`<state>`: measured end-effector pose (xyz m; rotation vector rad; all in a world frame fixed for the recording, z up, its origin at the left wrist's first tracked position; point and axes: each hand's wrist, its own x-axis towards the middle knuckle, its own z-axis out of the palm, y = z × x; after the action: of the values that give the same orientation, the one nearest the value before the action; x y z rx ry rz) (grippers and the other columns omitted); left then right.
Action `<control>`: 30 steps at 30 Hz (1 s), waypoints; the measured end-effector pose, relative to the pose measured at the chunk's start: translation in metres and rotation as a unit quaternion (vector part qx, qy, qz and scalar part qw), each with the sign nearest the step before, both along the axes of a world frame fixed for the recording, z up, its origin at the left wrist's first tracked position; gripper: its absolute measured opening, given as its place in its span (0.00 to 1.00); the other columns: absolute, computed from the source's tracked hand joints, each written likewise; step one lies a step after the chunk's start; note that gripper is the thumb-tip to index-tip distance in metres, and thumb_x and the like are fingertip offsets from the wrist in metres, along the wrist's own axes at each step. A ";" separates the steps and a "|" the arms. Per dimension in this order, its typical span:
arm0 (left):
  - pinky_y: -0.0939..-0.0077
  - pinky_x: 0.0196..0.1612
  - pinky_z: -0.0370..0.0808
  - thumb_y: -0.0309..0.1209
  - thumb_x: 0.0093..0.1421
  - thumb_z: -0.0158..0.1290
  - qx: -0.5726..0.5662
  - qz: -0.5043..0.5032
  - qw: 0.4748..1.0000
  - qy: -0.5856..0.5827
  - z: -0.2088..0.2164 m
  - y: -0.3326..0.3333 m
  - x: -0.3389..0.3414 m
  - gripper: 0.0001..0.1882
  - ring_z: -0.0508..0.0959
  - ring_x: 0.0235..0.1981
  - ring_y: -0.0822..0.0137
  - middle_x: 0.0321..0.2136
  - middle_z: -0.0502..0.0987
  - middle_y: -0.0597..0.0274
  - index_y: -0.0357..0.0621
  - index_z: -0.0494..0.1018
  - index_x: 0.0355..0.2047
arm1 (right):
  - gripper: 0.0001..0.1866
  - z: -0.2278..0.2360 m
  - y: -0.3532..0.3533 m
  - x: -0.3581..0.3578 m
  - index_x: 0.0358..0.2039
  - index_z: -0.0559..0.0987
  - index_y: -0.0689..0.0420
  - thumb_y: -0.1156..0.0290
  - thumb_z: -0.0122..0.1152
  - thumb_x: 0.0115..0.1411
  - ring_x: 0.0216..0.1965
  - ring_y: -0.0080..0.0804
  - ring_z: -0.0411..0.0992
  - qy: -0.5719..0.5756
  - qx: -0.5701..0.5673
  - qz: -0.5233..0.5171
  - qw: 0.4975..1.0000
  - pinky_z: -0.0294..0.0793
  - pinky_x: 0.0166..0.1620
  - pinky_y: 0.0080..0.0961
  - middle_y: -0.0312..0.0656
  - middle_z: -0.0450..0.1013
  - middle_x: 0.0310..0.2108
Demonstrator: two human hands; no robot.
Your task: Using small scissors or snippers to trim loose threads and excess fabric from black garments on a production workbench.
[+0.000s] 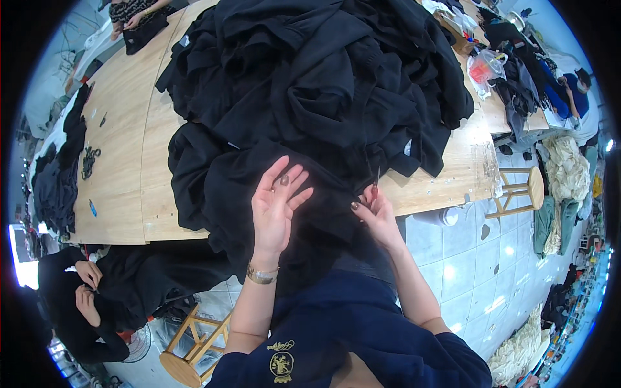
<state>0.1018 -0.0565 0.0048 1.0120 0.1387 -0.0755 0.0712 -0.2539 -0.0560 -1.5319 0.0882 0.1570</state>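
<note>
A large heap of black garments (310, 90) covers the middle of the table and hangs over its near edge in front of me. My left hand (273, 210) is open over the near part of the heap, palm turned up and fingers apart, with a bracelet at the wrist. To its right, my right hand (380, 220) is closed around a small pointed tool (375, 189) with a thin metal tip and a reddish handle. The tip points away from me, beside the black cloth. Exactly what kind of tool it is I cannot tell.
Pale wooden table (123, 161) carries scissors (90, 161) and a blue item (93, 207) on the left. Wooden stools stand lower left (187, 349) and right (521, 192). Co-workers sit lower left (77, 304), far left and far right. A plastic bag (486, 68) lies far right.
</note>
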 end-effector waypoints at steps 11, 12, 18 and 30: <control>0.88 0.23 0.68 0.37 0.64 0.45 0.270 -0.306 0.908 0.094 0.004 -0.005 -0.076 0.15 0.77 0.26 0.78 0.25 0.78 0.63 0.37 0.74 0.33 | 0.11 0.031 0.006 0.001 0.28 0.61 0.47 0.74 0.54 0.59 0.21 0.09 0.57 0.129 0.240 -0.042 0.961 0.58 0.23 0.11 0.24 0.59 0.21; 0.82 0.28 0.73 0.38 0.63 0.48 0.290 -0.262 0.917 0.071 -0.004 -0.011 -0.082 0.17 0.76 0.24 0.75 0.24 0.77 0.65 0.33 0.73 0.31 | 0.11 0.033 0.007 0.001 0.28 0.61 0.47 0.74 0.54 0.59 0.21 0.09 0.58 0.127 0.232 -0.041 0.963 0.59 0.23 0.12 0.24 0.59 0.21; 0.86 0.27 0.65 0.34 0.61 0.51 -0.112 -0.038 0.958 0.262 0.003 -0.030 -0.069 0.08 0.68 0.25 0.82 0.26 0.72 0.75 0.44 0.72 0.27 | 0.13 0.033 0.018 0.000 0.27 0.60 0.50 0.78 0.54 0.59 0.23 0.12 0.57 0.057 0.209 -0.030 0.976 0.58 0.24 0.11 0.26 0.58 0.22; 0.70 0.44 0.77 0.23 0.61 0.47 -0.174 -0.021 0.980 0.097 0.011 -0.024 -0.048 0.08 0.74 0.31 0.78 0.30 0.75 0.65 0.37 0.74 0.26 | 0.11 0.053 -0.003 -0.006 0.30 0.59 0.56 0.68 0.50 0.62 0.24 0.16 0.61 0.010 -0.012 0.034 0.999 0.61 0.27 0.17 0.32 0.61 0.22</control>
<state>0.0542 -0.0801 0.0153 0.6553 0.2724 -0.2301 0.0650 -0.2568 -0.0030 -1.5586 0.0535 0.2258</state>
